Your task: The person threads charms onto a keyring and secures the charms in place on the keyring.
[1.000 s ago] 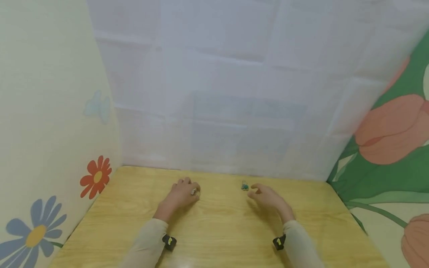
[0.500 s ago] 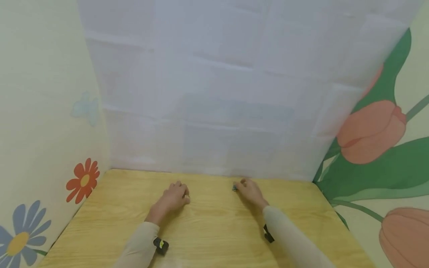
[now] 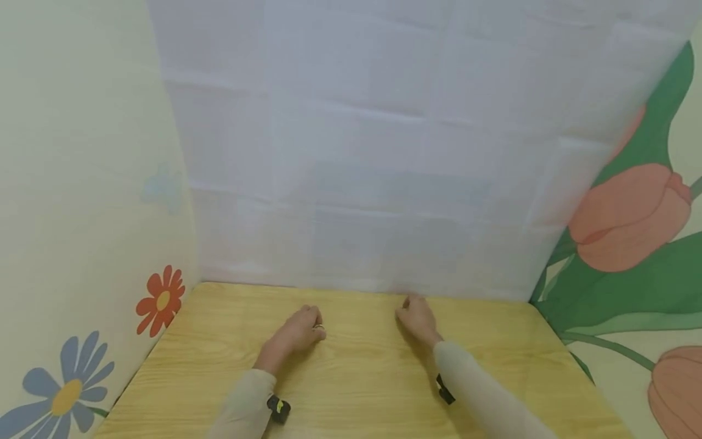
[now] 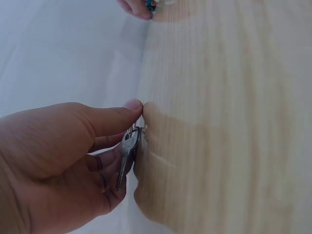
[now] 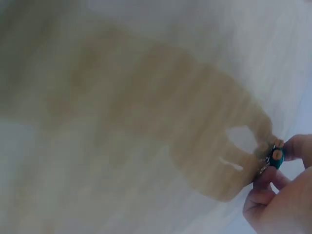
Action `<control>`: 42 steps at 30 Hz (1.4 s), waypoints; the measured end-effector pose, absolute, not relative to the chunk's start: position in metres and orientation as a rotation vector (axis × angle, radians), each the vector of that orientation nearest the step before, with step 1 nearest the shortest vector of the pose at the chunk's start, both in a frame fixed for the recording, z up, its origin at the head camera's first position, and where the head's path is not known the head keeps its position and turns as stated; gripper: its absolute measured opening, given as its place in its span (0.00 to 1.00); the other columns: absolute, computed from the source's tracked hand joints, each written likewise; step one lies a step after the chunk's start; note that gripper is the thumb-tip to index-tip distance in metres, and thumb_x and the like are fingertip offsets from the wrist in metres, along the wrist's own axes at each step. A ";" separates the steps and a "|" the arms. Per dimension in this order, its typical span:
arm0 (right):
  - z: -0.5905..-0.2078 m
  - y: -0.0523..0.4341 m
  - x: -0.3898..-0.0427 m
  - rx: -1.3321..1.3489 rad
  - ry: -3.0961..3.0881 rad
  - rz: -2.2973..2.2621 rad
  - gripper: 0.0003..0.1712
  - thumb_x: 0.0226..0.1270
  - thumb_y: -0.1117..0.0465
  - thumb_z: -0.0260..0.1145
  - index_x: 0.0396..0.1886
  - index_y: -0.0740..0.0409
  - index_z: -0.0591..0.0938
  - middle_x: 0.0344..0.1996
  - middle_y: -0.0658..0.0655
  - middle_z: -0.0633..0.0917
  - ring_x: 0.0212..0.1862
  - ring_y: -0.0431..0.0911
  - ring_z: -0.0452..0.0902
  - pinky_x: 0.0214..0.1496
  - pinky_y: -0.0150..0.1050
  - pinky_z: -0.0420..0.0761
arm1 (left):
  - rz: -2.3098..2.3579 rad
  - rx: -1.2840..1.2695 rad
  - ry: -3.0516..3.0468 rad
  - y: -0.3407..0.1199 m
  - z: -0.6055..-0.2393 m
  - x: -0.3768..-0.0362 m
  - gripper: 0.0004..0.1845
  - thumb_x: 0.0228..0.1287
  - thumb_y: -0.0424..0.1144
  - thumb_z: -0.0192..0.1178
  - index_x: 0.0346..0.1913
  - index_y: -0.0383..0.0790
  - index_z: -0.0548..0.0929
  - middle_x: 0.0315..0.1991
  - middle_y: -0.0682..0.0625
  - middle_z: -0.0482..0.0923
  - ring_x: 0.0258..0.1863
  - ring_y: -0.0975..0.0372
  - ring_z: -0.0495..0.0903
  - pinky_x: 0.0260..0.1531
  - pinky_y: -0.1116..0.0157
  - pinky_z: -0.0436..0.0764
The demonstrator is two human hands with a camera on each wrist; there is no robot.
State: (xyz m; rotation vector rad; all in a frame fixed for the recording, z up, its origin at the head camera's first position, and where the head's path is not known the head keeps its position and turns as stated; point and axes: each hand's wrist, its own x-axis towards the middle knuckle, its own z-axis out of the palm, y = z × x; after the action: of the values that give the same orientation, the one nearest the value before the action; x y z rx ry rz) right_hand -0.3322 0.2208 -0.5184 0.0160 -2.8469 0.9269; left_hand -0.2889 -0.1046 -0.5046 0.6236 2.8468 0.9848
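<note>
My left hand [image 3: 298, 329] is low over the table on the left. In the left wrist view it holds a small bunch of silver keys [image 4: 127, 146], with the thumb over the top and the fingers curled beneath; a key blade points down. Across from it, my right hand [image 3: 419, 318] is close to the table's back edge. The right wrist view has thumb and fingers pinching a small green trinket [image 5: 276, 158] with tan round parts, right at the tabletop. From the head, the fingers hide this trinket.
The wooden table [image 3: 351, 372] ends at a creased white sheet [image 3: 351, 231] hanging behind it. A panel with painted flowers [image 3: 66, 396] stands on the left, and one with tulips [image 3: 631, 219] on the right. Each wrist wears a small black device.
The right hand, earlier beside the green trinket on the table, has moved onto it and now pinches it. The left hand stays nearly in place with the keys. The head view has shifted slightly.
</note>
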 end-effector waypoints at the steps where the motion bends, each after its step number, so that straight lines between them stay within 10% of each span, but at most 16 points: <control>1: -0.517 0.219 -0.330 0.030 -2.838 0.931 0.11 0.63 0.64 0.65 0.42 0.67 0.82 0.40 0.60 0.83 0.41 0.55 0.80 0.42 0.53 0.81 | 0.985 0.615 2.839 -0.105 -0.505 -0.289 0.10 0.69 0.35 0.67 0.44 0.35 0.76 0.40 0.47 0.70 0.39 0.55 0.72 0.44 0.52 0.75; 8: -0.503 0.211 -0.331 0.061 -2.836 0.964 0.18 0.61 0.66 0.65 0.48 0.74 0.82 0.46 0.67 0.84 0.47 0.59 0.81 0.48 0.56 0.81 | 0.999 0.573 2.840 -0.113 -0.493 -0.297 0.07 0.70 0.35 0.62 0.45 0.36 0.78 0.41 0.48 0.70 0.38 0.56 0.71 0.42 0.53 0.75; 13: -0.501 0.209 -0.330 0.013 -2.891 0.820 0.04 0.55 0.68 0.64 0.24 0.65 0.78 0.25 0.57 0.78 0.23 0.46 0.70 0.24 0.41 0.74 | 1.016 0.586 2.837 -0.115 -0.491 -0.302 0.09 0.66 0.31 0.61 0.47 0.33 0.80 0.41 0.47 0.73 0.39 0.56 0.73 0.44 0.53 0.76; 19: -0.502 0.209 -0.328 0.063 -2.901 0.776 0.17 0.50 0.71 0.62 0.10 0.55 0.67 0.11 0.48 0.64 0.14 0.40 0.55 0.15 0.34 0.59 | 1.083 0.602 2.823 -0.115 -0.492 -0.308 0.09 0.64 0.30 0.60 0.46 0.34 0.80 0.40 0.47 0.73 0.41 0.55 0.73 0.45 0.54 0.76; 23: -0.501 0.215 -0.329 0.007 -2.857 0.954 0.04 0.53 0.67 0.68 0.25 0.63 0.81 0.22 0.52 0.78 0.25 0.44 0.71 0.25 0.39 0.74 | 1.206 0.700 2.784 -0.111 -0.494 -0.314 0.09 0.65 0.28 0.62 0.47 0.34 0.79 0.41 0.48 0.74 0.41 0.57 0.74 0.45 0.55 0.77; 27: -0.503 0.223 -0.326 -0.038 -2.742 1.228 0.15 0.58 0.64 0.71 0.43 0.68 0.85 0.39 0.60 0.85 0.41 0.53 0.81 0.41 0.46 0.83 | 1.326 0.761 2.750 -0.106 -0.494 -0.316 0.12 0.65 0.29 0.65 0.50 0.33 0.79 0.43 0.48 0.76 0.43 0.58 0.76 0.46 0.56 0.77; 42: -0.457 0.208 -0.296 0.044 -2.189 1.857 0.15 0.69 0.58 0.71 0.49 0.63 0.86 0.44 0.60 0.87 0.50 0.54 0.81 0.56 0.46 0.77 | 1.775 0.936 2.586 -0.100 -0.439 -0.291 0.14 0.69 0.43 0.69 0.54 0.52 0.82 0.48 0.54 0.81 0.44 0.62 0.83 0.45 0.54 0.82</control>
State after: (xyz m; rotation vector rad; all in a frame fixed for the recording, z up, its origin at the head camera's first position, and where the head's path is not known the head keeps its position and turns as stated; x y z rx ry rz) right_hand -0.2958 0.2081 -0.4574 0.0437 -2.1891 1.8574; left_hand -0.2907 -0.0997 -0.4393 0.9360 2.5864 1.7754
